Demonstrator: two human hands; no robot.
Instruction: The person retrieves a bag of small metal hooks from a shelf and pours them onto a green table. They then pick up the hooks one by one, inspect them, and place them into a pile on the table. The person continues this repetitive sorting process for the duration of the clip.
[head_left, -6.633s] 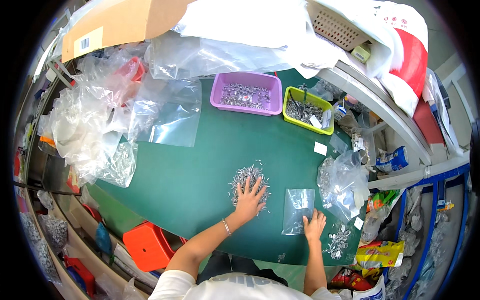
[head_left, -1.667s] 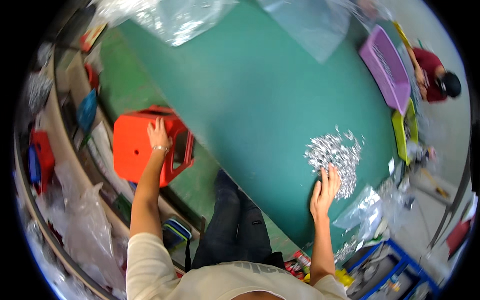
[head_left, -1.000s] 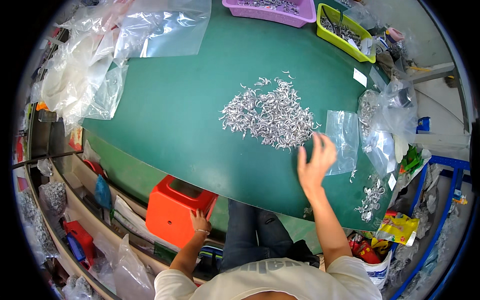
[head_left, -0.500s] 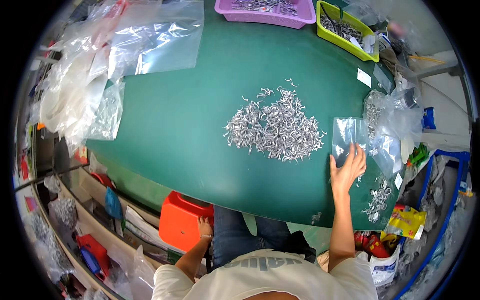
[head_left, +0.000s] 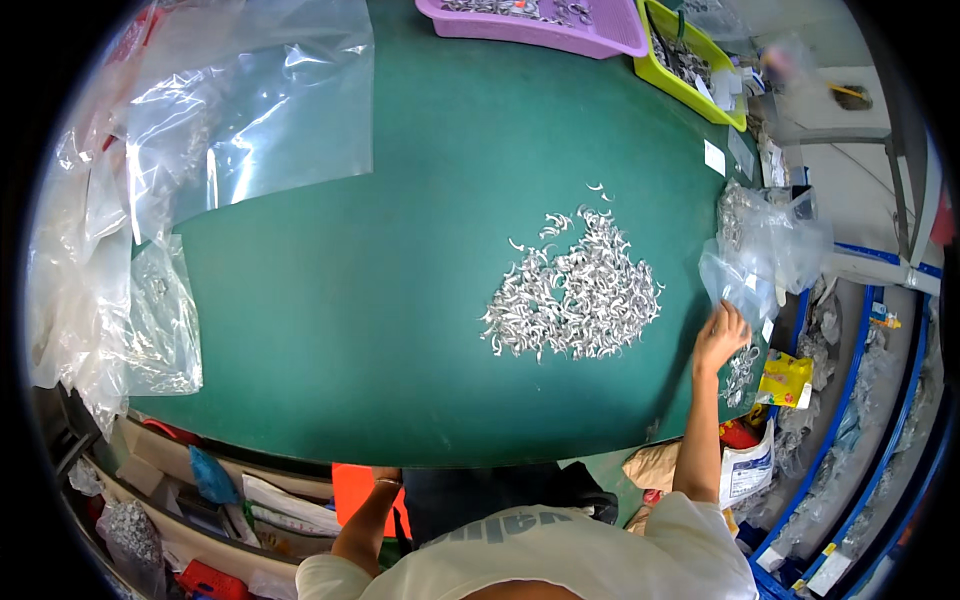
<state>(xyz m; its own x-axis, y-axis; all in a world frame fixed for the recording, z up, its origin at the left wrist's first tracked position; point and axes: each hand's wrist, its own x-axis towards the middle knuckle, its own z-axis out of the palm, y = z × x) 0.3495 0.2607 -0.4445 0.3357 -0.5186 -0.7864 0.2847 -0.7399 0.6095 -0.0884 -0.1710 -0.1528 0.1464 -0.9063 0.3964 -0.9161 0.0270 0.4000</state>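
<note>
The right hand (head_left: 722,333) rests with spread fingers on a small clear bag (head_left: 735,285), right of the pile of metal clips (head_left: 575,290); the left hand (head_left: 385,477) is under the table (head_left: 400,300), its fingers hidden.

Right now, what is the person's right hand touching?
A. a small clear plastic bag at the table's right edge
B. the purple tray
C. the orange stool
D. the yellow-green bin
A: the right hand rests on the small clear plastic bag, just right of the pile of small silver pieces on the green table.

You're at a small-parts packing workshop: a green bench (head_left: 400,330) heaped with metal pieces (head_left: 575,290), clear plastic bags (head_left: 250,110), and sorting trays (head_left: 560,25).
</note>
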